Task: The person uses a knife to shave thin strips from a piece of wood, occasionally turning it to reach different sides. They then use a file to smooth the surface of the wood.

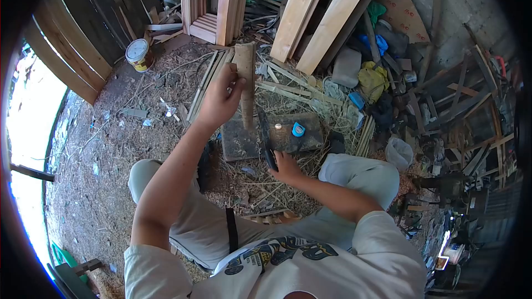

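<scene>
My left hand (224, 97) is closed around a length of bamboo (247, 86), held upright over a dark wooden board (235, 147). In my right hand (288, 168) is the black handle of a large knife (264, 124). Its dark blade points away from me, close to the right of the bamboo's lower end, and overlaps the board in this view. On the board lie a blue tape measure (298, 129) and a small pale round thing (278, 126). Thin split strips (206, 80) rest on the ground beyond the board, left of the bamboo.
Tall planks (327, 19) and a wooden frame (216, 8) stand at the back. A paint bucket (138, 55) sits at the back left. Scrap wood (465, 105), a yellow bag (372, 80) and a whitish bag (399, 152) lie to the right. Shavings cover the ground.
</scene>
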{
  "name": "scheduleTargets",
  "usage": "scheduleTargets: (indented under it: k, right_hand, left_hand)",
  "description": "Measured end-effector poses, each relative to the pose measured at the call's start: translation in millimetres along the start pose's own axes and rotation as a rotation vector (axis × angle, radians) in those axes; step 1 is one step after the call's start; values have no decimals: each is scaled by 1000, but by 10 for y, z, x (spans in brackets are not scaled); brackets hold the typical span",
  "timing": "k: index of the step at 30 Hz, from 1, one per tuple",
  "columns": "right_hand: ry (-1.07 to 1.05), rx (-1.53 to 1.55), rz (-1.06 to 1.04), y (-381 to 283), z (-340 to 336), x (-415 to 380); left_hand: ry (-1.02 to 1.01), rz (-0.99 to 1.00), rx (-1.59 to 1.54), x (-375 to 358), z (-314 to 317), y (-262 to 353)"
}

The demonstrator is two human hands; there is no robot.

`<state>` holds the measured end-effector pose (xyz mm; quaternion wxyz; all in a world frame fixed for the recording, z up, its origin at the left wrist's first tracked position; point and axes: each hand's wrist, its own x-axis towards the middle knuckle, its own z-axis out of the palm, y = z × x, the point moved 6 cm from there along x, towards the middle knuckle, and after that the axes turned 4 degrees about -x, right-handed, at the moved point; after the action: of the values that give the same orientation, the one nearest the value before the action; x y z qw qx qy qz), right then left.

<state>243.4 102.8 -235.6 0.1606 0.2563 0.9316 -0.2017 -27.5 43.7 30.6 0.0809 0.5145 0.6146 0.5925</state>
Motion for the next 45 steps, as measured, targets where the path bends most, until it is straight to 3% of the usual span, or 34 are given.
scheduleTargets:
  k: [3,5,8,17,25,28,34,36,40,42,44,45]
  right_hand:
    - [63,-33,-56,210,29,105]
    - [-106,-1,38,217,203,168]
    - [-152,182,63,288,479,268]
    - [-83,253,194,488,980,594]
    - [-85,190,225,402,928,506]
    - [48,81,267,375,857,515]
    - [-11,175,338,423,919,608]
    - [-129,238,390,473,979,663]
    - [-269,318,476,472,853,710]
    - [-193,327,419,417,668,739]
    - [-130,429,380,226,17,693]
    - [36,488,367,246,-243,742]
  left_hand:
    - [18,-11,-58,33,-4,42]
    - [-23,-28,54,-1,-79,133]
    - [-6,-49,13,-69,-127,50]
    - [6,-71,-48,-192,-156,-354]
    - [-19,-182,-100,-269,-103,-327]
    - [-28,-176,-99,-286,-75,-346]
    - [-24,-140,-54,-267,-80,-304]
    - [-21,-115,-29,-253,-81,-285]
    - [-44,-92,62,-224,-96,-165]
    - [-44,-113,68,-213,-104,-110]
    - [-32,-77,100,-200,-119,-60]
    - [-19,-50,132,-193,-125,-33]
